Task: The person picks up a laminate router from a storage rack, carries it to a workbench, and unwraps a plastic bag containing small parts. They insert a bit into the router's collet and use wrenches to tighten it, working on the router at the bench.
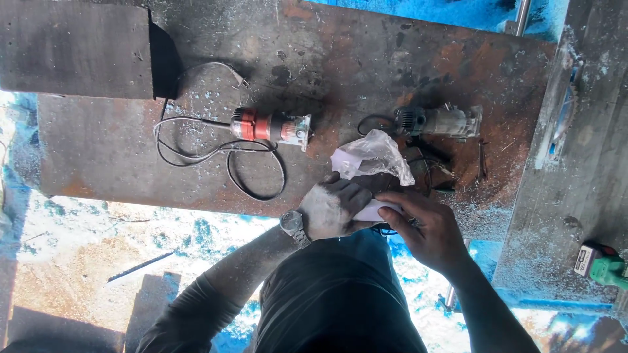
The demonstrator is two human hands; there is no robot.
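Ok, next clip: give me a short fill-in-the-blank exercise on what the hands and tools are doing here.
1. Both hands, the left hand and the right hand, hold a small white packet in a clear plastic ____.
2. The watch sits on the ____ wrist.
3. The orange power tool lies on the rusty metal plate with its black ____ looped beside it.
4. The green tool lies at the ____ edge of the view.

Missing words: bag; left; cord; right

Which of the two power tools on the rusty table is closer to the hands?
The grey tool, lying right of the plastic bag; the orange one with the looped black cord lies farther left.
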